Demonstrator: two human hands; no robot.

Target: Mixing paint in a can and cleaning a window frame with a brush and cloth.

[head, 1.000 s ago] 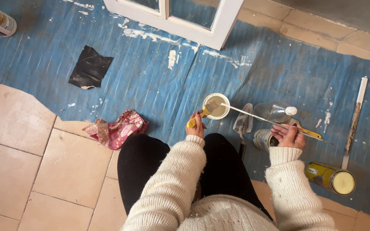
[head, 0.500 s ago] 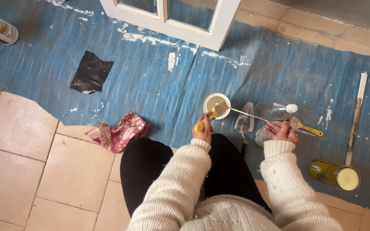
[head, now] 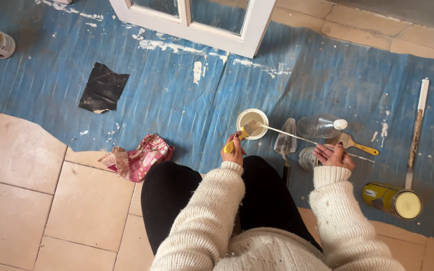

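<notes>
1. The blue floor sheet [head: 187, 100] covers the far part of the floor, with beige tiles [head: 31, 190] near and left, and a white door frame [head: 197, 27] at the far edge.
2. The person kneels facing the sheet, and both hands are out in front of the knees.
3. A pink rag [head: 139, 155] lies left of the knees and a black sheet of paper [head: 102, 89] farther left. A yellow paint can [head: 393, 199] lies on its side at the near right, beside a long white stick [head: 417, 131].
4. A clear bottle [head: 321, 125] lies on its side just beyond the right hand, a trowel [head: 286, 144] stands between the two hands, and a second brush [head: 353, 144] lies right of the bottle.
5. The small round pot [head: 252, 123] sits just beyond the left hand [head: 234, 152], well nearer to it than to the right hand.
6. The left hand is clamped on the yellow handle of a brush [head: 242, 136], whose long axis slants far-right so the bristles meet the pot's rim.
7. The right hand [head: 333, 154] lies palm up with its fingers spread, gripping nothing, over a small tin [head: 307, 158].
8. A thin rod [head: 290, 134] runs from the pot rightward toward that hand, crossing the gap between them.
</notes>
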